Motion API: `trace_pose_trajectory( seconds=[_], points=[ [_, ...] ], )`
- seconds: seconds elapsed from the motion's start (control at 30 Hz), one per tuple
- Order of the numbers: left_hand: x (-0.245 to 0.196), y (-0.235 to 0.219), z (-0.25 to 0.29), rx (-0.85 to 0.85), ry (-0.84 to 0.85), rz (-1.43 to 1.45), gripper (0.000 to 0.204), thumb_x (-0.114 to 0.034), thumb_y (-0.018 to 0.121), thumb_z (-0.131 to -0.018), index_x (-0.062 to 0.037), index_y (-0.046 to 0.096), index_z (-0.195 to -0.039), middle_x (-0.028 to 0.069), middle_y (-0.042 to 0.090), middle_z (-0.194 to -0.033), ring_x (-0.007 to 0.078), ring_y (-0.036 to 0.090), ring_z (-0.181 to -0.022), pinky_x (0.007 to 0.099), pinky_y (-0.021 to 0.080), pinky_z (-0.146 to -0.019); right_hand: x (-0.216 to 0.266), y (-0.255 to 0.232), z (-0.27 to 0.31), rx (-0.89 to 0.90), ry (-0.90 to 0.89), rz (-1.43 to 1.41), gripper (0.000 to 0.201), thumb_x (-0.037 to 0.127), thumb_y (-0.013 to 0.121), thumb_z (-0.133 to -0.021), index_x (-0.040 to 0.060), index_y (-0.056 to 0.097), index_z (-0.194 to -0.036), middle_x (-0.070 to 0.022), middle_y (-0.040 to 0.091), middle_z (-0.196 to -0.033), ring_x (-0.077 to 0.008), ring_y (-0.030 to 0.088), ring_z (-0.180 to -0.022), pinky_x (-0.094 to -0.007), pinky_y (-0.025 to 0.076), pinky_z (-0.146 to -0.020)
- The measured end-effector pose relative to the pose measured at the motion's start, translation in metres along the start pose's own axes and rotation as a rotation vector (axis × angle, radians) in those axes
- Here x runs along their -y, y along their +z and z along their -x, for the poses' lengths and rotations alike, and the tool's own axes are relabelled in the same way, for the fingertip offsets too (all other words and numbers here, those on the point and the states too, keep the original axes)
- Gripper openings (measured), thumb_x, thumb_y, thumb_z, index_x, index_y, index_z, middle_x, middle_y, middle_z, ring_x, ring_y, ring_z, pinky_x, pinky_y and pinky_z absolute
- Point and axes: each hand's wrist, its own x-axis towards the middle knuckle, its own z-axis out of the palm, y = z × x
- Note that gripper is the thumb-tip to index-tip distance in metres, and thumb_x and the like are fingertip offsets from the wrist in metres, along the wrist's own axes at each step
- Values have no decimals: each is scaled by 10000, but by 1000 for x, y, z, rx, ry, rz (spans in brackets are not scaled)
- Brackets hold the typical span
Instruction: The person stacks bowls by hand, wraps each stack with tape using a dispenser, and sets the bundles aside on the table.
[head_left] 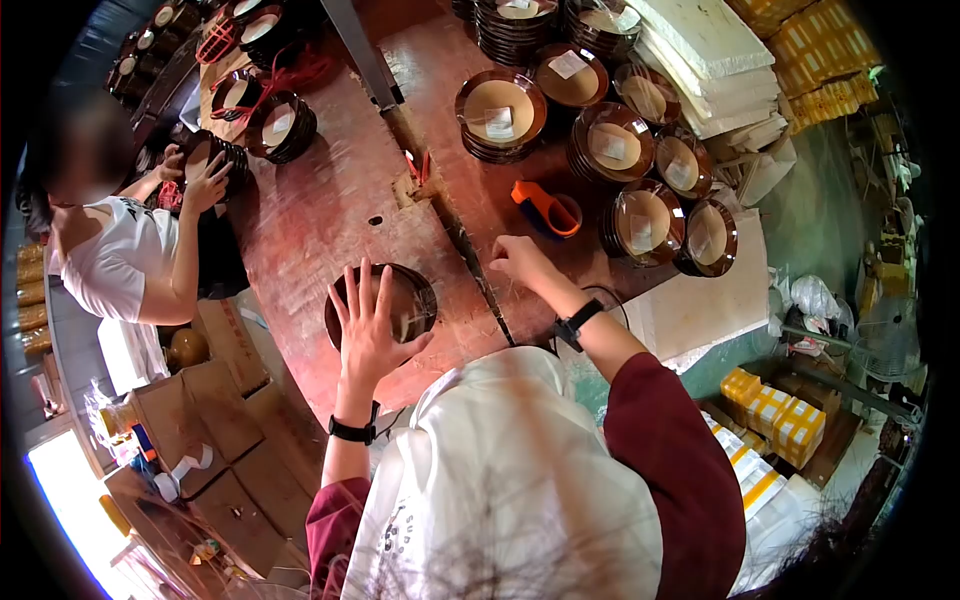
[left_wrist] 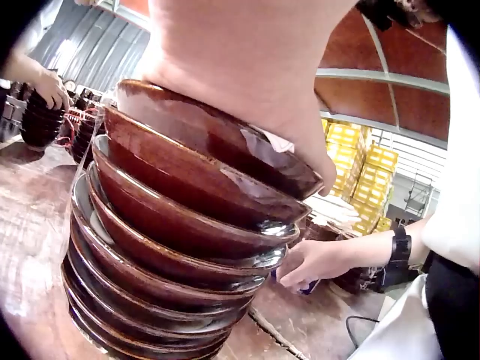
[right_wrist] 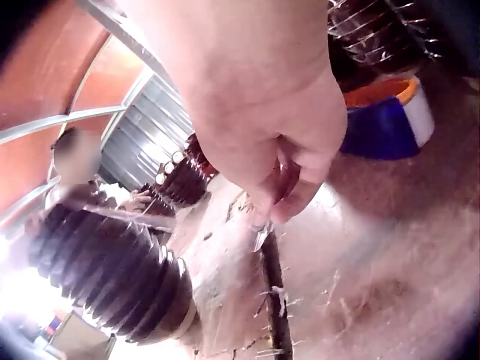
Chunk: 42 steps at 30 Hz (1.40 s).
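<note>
A stack of glossy brown bowls [left_wrist: 187,195] stands on the red table in front of me. My left hand [head_left: 366,325] lies over the top bowl [head_left: 420,297] with its fingers spread, and in the left wrist view the palm [left_wrist: 247,60] rests on the rim. My right hand [head_left: 522,260] is held to the right of the stack, over the table. In the right wrist view its fingers are curled, thumb and fingertips together, pinching a small clear shiny strip [right_wrist: 261,238]. An orange and dark blue tape dispenser [head_left: 545,210] lies beyond the right hand.
Several bowl stacks [head_left: 500,115] with paper slips stand at the back right, beside white foam sheets [head_left: 700,40]. A long gap [head_left: 465,250] splits the tabletop. At the left, another person [head_left: 130,240] holds a bowl stack [head_left: 215,160] near red cord [head_left: 300,72].
</note>
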Motion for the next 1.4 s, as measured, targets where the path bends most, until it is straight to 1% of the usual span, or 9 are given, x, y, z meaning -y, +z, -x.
trace_pose_trajectory(
  seconds=[0.13,0.37,0.47,0.77,0.87,0.97,1.07,1.33,1.4],
  points=[
    [1,2,1,-15,10,18,1152,-643,768,-719,-77,295,-1603,250,211,-1663,502,151,-1528,691,62,-1211,19,36,-12,-84,-49,137,171,87,706,-838,-37,606,-899,-268,666,-896,-472,656,-894,-511,517,-745],
    [-1,1,-1,-10,3,19,1143,-623,784,-717,-83,301,-1601,249,212,-1662,490,161,-1530,684,67,-1215,23,98,-22,-95,-117,139,159,53,511,-912,-28,648,-909,-287,676,-902,-476,663,-887,-553,523,-725],
    [-2,0,-1,-8,5,18,1144,-617,792,-713,-85,304,-1600,246,212,-1662,484,165,-1531,680,69,-1217,55,89,-13,-23,-63,95,142,88,596,-867,-44,595,-919,-303,657,-912,-494,638,-936,-539,516,-760],
    [2,2,1,-13,4,19,1150,-641,776,-724,-87,291,-1607,246,203,-1666,482,149,-1538,681,71,-1214,29,121,-21,-143,-322,-32,157,112,663,-872,-15,579,-909,-267,631,-874,-485,604,-884,-538,461,-738],
    [1,0,0,-9,1,17,1153,-643,775,-725,-90,284,-1609,244,202,-1667,483,151,-1537,681,73,-1214,34,120,-17,-113,-254,18,104,99,543,-917,2,580,-922,-273,635,-882,-482,609,-896,-533,466,-742],
    [0,0,0,-5,-2,15,1161,-596,777,-714,-82,261,-1618,230,179,-1682,470,142,-1545,663,53,-1224,29,126,-15,-123,-188,28,98,100,588,-902,6,582,-928,-259,650,-895,-468,621,-894,-519,476,-745],
    [1,1,1,-7,-5,13,1162,-595,777,-715,-87,255,-1621,227,182,-1682,468,141,-1546,664,56,-1223,56,113,-6,-102,-80,-242,82,67,607,-882,4,579,-928,-240,663,-893,-454,632,-888,-500,488,-748],
    [0,2,0,-40,10,14,1155,-599,806,-703,-91,294,-1605,236,213,-1666,484,189,-1525,687,84,-1211,19,178,-20,-489,-92,-65,112,26,665,-867,4,569,-919,-221,657,-832,-423,644,-835,-465,489,-730],
    [0,3,0,-36,9,12,1157,-599,796,-707,-90,281,-1610,231,205,-1671,476,175,-1532,680,80,-1215,15,179,-19,-471,-64,-28,104,19,657,-881,7,560,-917,-207,657,-802,-404,656,-810,-451,497,-703]
  ],
)
